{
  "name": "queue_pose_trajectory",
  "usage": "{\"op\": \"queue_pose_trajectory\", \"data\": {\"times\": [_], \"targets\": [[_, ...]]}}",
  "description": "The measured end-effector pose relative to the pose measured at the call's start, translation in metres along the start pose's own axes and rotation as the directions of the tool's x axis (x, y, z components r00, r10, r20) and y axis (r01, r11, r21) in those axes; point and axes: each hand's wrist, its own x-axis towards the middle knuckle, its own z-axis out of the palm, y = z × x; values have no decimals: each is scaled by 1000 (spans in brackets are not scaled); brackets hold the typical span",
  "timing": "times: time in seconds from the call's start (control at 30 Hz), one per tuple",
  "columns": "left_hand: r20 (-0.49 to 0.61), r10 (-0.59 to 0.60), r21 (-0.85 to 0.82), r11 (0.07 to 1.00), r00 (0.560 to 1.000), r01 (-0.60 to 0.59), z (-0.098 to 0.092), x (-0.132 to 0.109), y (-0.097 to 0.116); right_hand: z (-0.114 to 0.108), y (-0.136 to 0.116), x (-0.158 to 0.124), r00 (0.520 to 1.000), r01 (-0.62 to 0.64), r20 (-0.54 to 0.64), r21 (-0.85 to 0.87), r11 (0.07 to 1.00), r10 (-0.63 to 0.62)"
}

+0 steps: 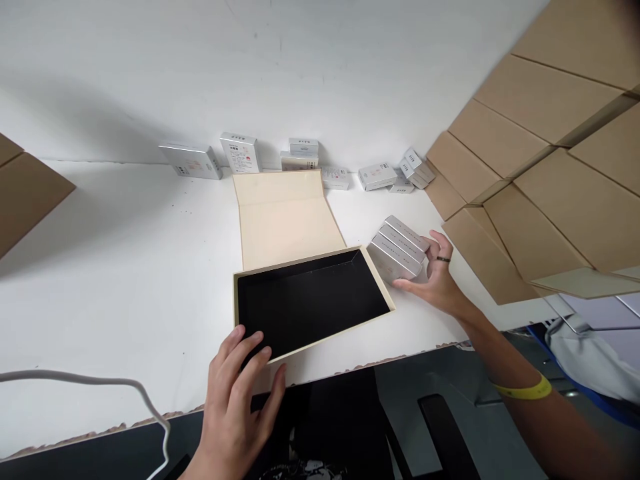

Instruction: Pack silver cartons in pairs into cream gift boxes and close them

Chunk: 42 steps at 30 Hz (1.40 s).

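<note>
Crosswise, box [311, 303], right end farther; left grip [236, 383] closed on corner, right grip [437, 281] spread around cartons [399, 249].

The open box [315, 300] is black inside with a cream rim, and the flap [290, 220] behind it is plain pale cream. Just right of the box, silver-grey cartons [397, 250] bear lines of small dark print, while the silver row [240, 155] behind the box carries dark lettering, with red marks on some. Farther right of the box come plain brown cardboard [515, 100] and a yellow wristband [523, 390].
</note>
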Motion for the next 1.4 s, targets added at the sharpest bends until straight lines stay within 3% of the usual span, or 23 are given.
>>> {"op": "queue_pose_trajectory", "data": {"times": [0.17, 0.33, 0.47, 0.57, 0.67, 0.77, 0.9, 0.97, 1.03, 1.13, 1.23, 1.3, 1.33, 1.4], "targets": [[-6, 7, -17, 1000, 1000, -7, 1, 1, -1, 23, -15, 9, 993, -43, -105, 23, 999, 45], [-19, 9, -24, 1000, 1000, -10, 1, 1, -2, 28, -20, 9, 984, -30, -176, -13, 999, 27], [-15, 12, -30, 999, 1000, -13, 2, 3, -4, 17, -23, -3, 984, 7, -177, -50, 999, -15], [-21, 27, -34, 999, 999, -28, 3, 4, -5, -8, -28, -7, 981, 96, -157, -140, 985, -118], [-31, 28, -33, 999, 999, -29, 5, 4, -6, -41, -40, -1, 986, 163, 4, -247, 955, -167], [-40, 23, -32, 999, 999, -24, 6, 5, -6, -61, -60, 16, 966, 121, 256, -337, 934, -33], [-40, 34, -29, 999, 999, -35, 6, 5, -5, -53, -94, 41, 837, 169, 512, -581, 796, 195], [-33, 34, -26, 999, 999, -35, 5, 5, -5, -46, -106, 48, 809, 214, 542, -634, 743, 230], [-30, 28, -26, 999, 999, -29, 4, 4, -5, -47, -111, 51, 803, 220, 553, -621, 753, 222], [-33, 20, -25, 999, 999, -20, 4, 1, -6, -57, -99, 47, 850, 182, 505, -548, 816, 150], [-42, 19, -24, 1000, 999, -20, 5, -1, -8, -59, -69, 35, 969, 177, 228, -374, 910, -95], [-41, 21, -27, 999, 999, -22, 6, -1, -8, -51, -44, 22, 982, 189, 28, -259, 947, -188], [-37, 23, -28, 999, 999, -24, 6, -2, -8, -45, -32, 15, 982, 178, -17, -229, 957, -187], [-31, 24, -32, 999, 999, -25, 5, -2, -7, -35, -13, 2, 992, 127, 4, -229, 965, -130]]}}
